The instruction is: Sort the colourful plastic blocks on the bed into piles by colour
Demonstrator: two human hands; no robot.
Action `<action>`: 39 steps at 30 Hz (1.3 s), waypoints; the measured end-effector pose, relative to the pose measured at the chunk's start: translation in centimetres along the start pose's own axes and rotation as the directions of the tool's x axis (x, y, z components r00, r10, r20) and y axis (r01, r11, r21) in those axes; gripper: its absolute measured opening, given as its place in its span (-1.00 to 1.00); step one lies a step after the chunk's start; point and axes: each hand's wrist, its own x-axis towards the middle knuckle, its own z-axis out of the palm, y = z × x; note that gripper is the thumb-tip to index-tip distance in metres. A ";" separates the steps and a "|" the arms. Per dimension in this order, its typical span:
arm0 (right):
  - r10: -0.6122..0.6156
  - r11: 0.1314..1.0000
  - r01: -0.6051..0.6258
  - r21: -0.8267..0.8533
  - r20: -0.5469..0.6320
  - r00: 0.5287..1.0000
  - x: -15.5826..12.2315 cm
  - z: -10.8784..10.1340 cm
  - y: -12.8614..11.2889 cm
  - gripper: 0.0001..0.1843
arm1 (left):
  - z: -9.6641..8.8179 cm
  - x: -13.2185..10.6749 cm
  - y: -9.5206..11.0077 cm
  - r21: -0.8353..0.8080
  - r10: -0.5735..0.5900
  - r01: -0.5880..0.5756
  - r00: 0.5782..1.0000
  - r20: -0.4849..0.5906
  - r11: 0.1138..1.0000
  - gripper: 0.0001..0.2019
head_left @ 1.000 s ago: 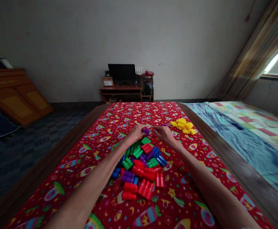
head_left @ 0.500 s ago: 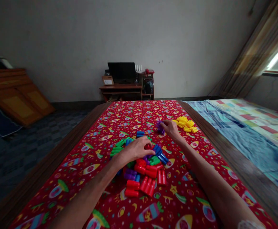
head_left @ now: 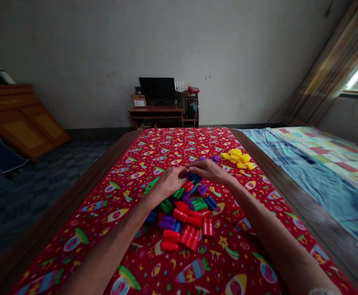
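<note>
A loose pile of plastic building blocks lies on the tablecloth, among them red blocks (head_left: 194, 220), green blocks (head_left: 199, 203) and purple blocks (head_left: 167, 222). At the pile's far side, my left hand (head_left: 170, 181) is bent with its fingers curled inward; what they hold is hidden. Meeting it from the right, my right hand (head_left: 209, 170) has its fingers closed over a dark blue block (head_left: 194, 177). The fingertips of both hands come together beside this block. Just beyond my right hand sit purple blocks (head_left: 215, 159), partly covered by it.
Yellow blocks (head_left: 237, 157) form a separate group toward the table's right edge. A red patterned cloth (head_left: 105, 241) covers the table. Beside it on the right is a bed (head_left: 308, 164). A desk with a monitor (head_left: 157, 90) stands against the far wall.
My right hand has left the purple block near the yellow group and moved left, toward me. My left hand has shifted slightly away from me, and blue blocks around the pile have changed places.
</note>
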 end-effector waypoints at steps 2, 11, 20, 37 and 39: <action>0.000 0.999 -0.002 0.046 0.041 0.999 0.0 0.1 0.2 -0.53 | 0.1 -0.1 -0.1 0.052 0.015 -0.012 0.998 -0.053 0.999 -0.82; 0.164 0.986 -0.148 0.080 -0.236 0.958 0.0 -1.1 2.1 -0.61 | -0.9 -0.1 -1.4 0.138 0.041 -0.037 0.999 -0.023 0.990 -0.91; 0.034 0.993 -0.028 0.117 -0.050 0.998 0.0 0.9 -0.1 -0.65 | -1.0 1.0 -3.0 -0.244 -0.009 -0.012 0.996 -0.085 0.970 -0.71; 0.160 0.764 -0.471 -0.440 -0.579 0.800 -0.8 -1.2 5.7 -0.69 | 2.3 -2.5 -1.3 0.439 0.123 -0.196 0.974 0.189 0.877 -0.73; 0.176 0.742 -0.459 -0.488 -0.519 0.837 -0.7 -1.6 4.3 -0.68 | 2.7 -2.4 -1.1 0.494 0.123 -0.215 0.969 0.212 0.842 -0.73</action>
